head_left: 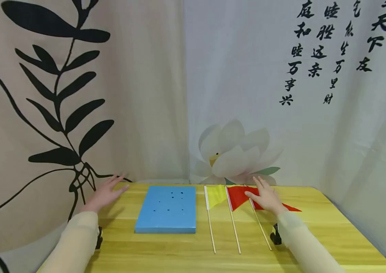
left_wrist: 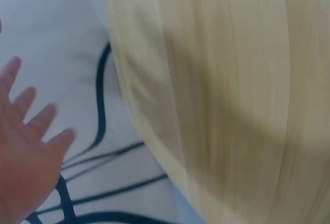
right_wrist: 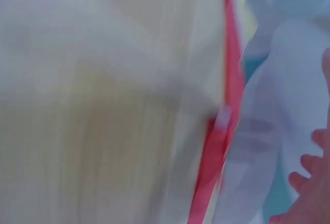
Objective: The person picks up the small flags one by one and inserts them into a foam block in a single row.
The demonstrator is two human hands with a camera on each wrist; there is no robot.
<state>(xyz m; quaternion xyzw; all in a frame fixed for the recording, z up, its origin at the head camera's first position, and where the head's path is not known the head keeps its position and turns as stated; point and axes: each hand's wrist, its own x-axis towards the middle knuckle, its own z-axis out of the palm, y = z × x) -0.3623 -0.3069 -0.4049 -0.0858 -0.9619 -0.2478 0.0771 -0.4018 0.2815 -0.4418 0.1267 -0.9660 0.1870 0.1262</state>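
Observation:
In the head view my left hand [head_left: 105,194] is held out over the table's left edge, fingers spread, holding nothing. A blue board [head_left: 165,209] with several small holes lies to its right. My right hand [head_left: 266,196], also with fingers extended, hovers over the rightmost red flag [head_left: 258,206] and covers part of it. Another red flag [head_left: 236,197] and a yellow flag [head_left: 216,195] lie to its left, their thin sticks pointing toward me. The left wrist view shows the spread left hand [left_wrist: 31,152]; the right wrist view shows right-hand fingers [right_wrist: 304,175] beyond the red cloth.
The wooden table [head_left: 165,254] ends at a curtain [head_left: 148,94] with printed black leaves, a pale flower and lettering. A dark wrist camera [head_left: 276,234] sits at the right sleeve, and another dark device [head_left: 99,238] at the left sleeve.

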